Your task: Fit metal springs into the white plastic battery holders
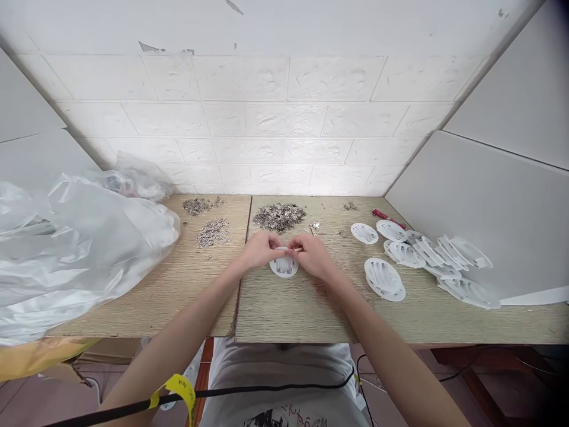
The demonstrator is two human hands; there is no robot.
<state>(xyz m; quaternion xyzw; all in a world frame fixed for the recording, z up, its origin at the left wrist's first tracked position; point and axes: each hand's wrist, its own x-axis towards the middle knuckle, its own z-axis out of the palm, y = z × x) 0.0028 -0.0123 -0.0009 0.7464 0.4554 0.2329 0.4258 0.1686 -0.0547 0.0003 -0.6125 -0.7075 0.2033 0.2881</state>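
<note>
A round white plastic disc (284, 268) with raised slots and small metal pieces in it lies in front of me on the table. My left hand (261, 249) is closed at its upper left edge, thumb and fingers pinching there. At the upper right edge my right hand (310, 254) is pinched too, with a small pale thing between its fingertips that is too small to name. The fingers cover the disc's top. Just beyond the hands is a heap of small metal clips (279, 217), with a few loose metal pieces (315, 226) to its right.
Two smaller heaps of metal parts (213, 233) lie on the left board. A big translucent plastic bag (89, 237) covers the left side. On the right are several stacked white discs (383, 276) and a red tube-like object (387, 218). A black cable (267, 388) crosses before my body.
</note>
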